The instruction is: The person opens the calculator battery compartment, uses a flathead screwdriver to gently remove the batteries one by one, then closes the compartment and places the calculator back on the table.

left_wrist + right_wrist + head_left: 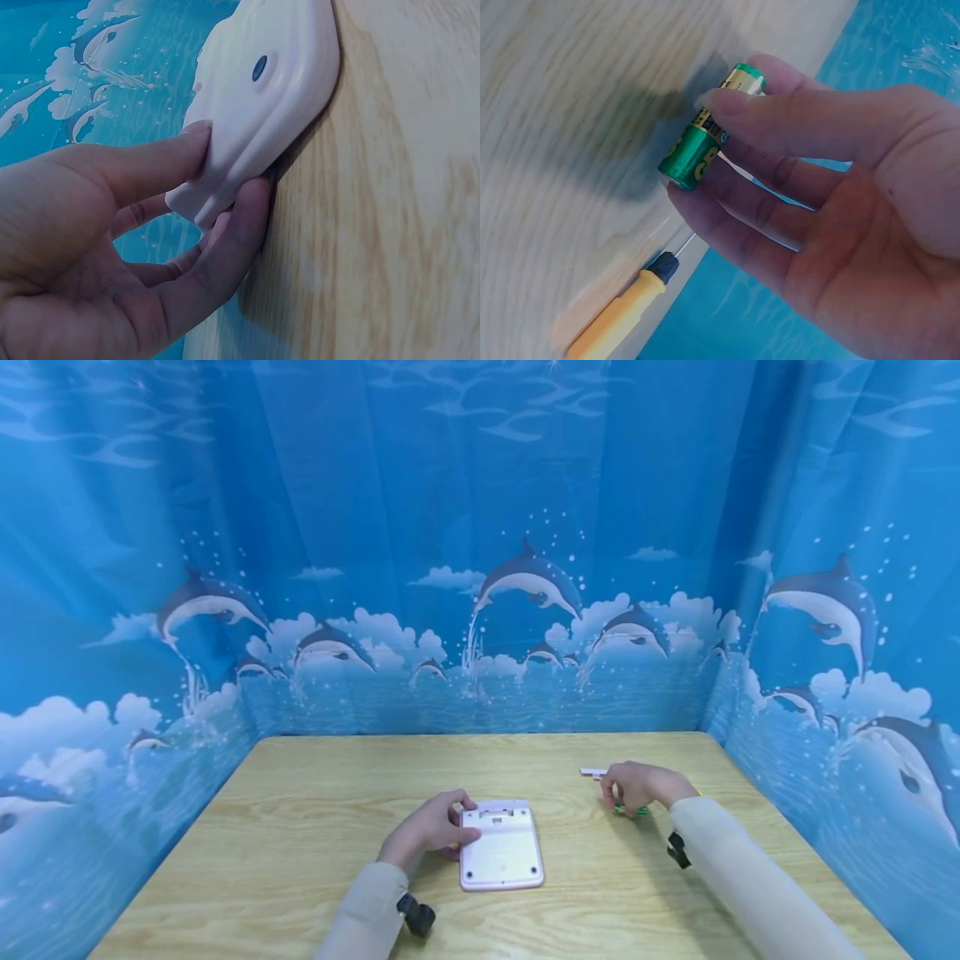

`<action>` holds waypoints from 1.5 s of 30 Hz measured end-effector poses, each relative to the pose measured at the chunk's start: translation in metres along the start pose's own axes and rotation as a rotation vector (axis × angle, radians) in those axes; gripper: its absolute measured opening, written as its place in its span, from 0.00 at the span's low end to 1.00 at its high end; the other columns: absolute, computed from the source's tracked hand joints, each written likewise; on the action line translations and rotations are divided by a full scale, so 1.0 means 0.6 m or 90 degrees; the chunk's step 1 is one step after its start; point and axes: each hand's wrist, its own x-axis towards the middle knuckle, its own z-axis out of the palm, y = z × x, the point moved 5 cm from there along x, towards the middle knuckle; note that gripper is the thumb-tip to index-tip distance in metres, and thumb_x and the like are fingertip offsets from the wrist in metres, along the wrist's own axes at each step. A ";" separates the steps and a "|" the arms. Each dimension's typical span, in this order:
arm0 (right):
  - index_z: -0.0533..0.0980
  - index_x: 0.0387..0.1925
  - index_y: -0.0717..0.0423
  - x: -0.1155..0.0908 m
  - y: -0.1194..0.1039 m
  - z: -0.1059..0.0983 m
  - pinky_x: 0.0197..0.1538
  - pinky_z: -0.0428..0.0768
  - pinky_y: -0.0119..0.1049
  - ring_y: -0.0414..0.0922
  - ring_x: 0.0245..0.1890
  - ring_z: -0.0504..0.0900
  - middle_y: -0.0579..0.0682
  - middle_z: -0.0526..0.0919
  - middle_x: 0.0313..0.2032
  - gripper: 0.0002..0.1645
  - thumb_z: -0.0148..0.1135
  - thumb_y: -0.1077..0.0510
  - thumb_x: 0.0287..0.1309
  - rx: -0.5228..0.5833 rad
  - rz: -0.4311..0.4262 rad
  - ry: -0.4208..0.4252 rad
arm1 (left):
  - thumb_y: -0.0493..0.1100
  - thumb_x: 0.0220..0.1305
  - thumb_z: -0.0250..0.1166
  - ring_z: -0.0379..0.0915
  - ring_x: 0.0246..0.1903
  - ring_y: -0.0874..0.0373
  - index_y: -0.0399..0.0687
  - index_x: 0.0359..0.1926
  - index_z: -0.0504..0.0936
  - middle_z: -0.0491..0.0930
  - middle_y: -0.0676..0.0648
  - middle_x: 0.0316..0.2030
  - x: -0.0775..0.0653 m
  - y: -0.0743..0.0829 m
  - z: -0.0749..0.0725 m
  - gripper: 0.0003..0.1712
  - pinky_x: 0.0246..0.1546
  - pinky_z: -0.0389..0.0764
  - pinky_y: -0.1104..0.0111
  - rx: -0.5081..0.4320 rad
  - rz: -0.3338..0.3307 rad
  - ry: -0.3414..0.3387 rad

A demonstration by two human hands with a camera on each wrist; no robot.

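Note:
A pinkish-white calculator point(501, 860) lies back side up on the wooden table, with an uncovered battery compartment point(497, 815) near its far edge. My left hand point(431, 828) grips its left side, thumb on the back and fingers at the edge. The left wrist view shows the casing point(232, 112) between thumb and fingers. Over to the right, my right hand point(633, 783) pinches a green and gold battery point(694, 156) between thumb and fingers. Beyond that hand lies a small pale strip point(592, 772), which looks like a cover and is partly hidden.
A screwdriver with a yellow and black handle point(622, 315) lies on the table beside my right hand. The table point(337, 777) is enclosed at the back and sides by a blue dolphin curtain point(480, 527).

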 end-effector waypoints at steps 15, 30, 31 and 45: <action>0.81 0.30 0.52 -0.011 0.022 0.001 0.24 0.65 0.31 0.42 0.25 0.66 0.48 0.79 0.37 0.25 0.58 0.84 0.39 0.024 0.011 0.020 | 0.38 0.64 0.73 0.77 0.33 0.51 0.49 0.52 0.79 0.74 0.41 0.37 0.000 -0.001 0.000 0.18 0.27 0.88 0.66 -0.006 -0.005 0.002; 0.81 0.29 0.51 -0.013 0.037 0.001 0.25 0.67 0.30 0.42 0.26 0.69 0.48 0.79 0.34 0.27 0.57 0.84 0.37 0.024 0.029 0.030 | 0.38 0.63 0.74 0.76 0.33 0.51 0.49 0.53 0.80 0.74 0.41 0.37 0.002 0.000 0.001 0.18 0.27 0.88 0.66 -0.012 -0.008 0.002; 0.81 0.29 0.51 -0.013 0.037 0.000 0.25 0.67 0.30 0.42 0.27 0.69 0.48 0.79 0.34 0.27 0.57 0.84 0.37 0.023 0.028 0.031 | 0.38 0.63 0.74 0.76 0.33 0.51 0.49 0.53 0.80 0.74 0.41 0.37 0.001 0.000 0.001 0.18 0.28 0.88 0.66 -0.012 -0.010 0.005; 0.80 0.30 0.51 -0.014 0.041 -0.003 0.27 0.69 0.32 0.44 0.30 0.71 0.48 0.78 0.36 0.27 0.57 0.84 0.39 0.011 0.034 0.031 | 0.38 0.63 0.74 0.76 0.33 0.51 0.49 0.53 0.80 0.74 0.41 0.37 -0.001 -0.001 0.000 0.18 0.28 0.88 0.66 -0.016 -0.011 0.009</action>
